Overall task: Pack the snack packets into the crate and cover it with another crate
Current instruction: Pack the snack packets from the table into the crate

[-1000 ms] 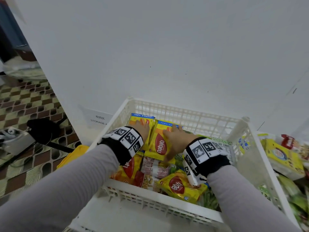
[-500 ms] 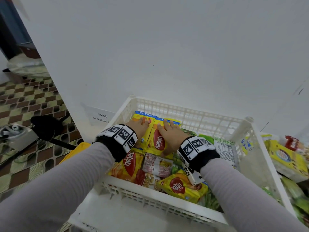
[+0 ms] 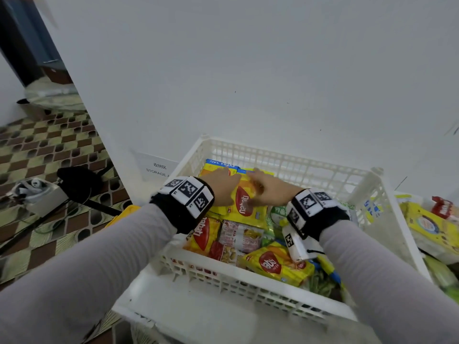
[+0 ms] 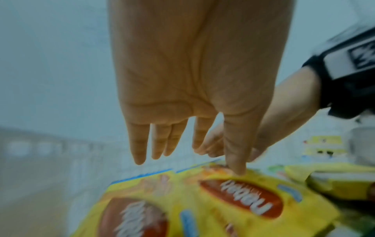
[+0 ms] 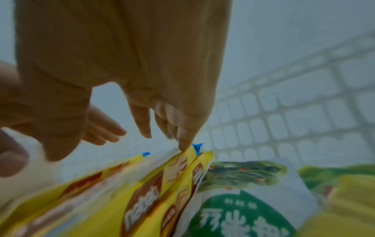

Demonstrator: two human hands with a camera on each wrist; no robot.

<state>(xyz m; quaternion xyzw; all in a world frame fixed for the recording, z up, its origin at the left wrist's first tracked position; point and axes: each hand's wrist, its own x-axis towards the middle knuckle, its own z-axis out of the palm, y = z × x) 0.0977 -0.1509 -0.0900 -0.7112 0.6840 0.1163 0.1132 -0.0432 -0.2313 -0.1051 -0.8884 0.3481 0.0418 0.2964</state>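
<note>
Head view puts both hands deep in the white slatted plastic crate [image 3: 293,167], which sits on a white surface [image 3: 198,316] against a pale wall. Left hand [image 3: 223,187] lies flat over the yellow wafer packets with red oval logos [image 3: 244,204] at the crate's far-left corner; left wrist view shows the fingers [image 4: 140,144] straight and spread, thumb tip touching the top packet [image 4: 243,200], grip holding nothing. Right hand [image 3: 267,188] is just beside it, fingers long and relaxed, and in the right wrist view one fingertip [image 5: 184,144] touches the blue-tipped edge of the upright yellow packets [image 5: 146,197]; no pinch visible. A green-and-white packet with Chinese lettering [image 5: 239,208] leans right against them. More yellow packets [image 3: 275,265] and a pinkish one [image 3: 242,235] fill the near side. Loose packets [image 3: 432,227] lie outside to the right. Patterned floor [image 3: 47,150] on the left.
</note>
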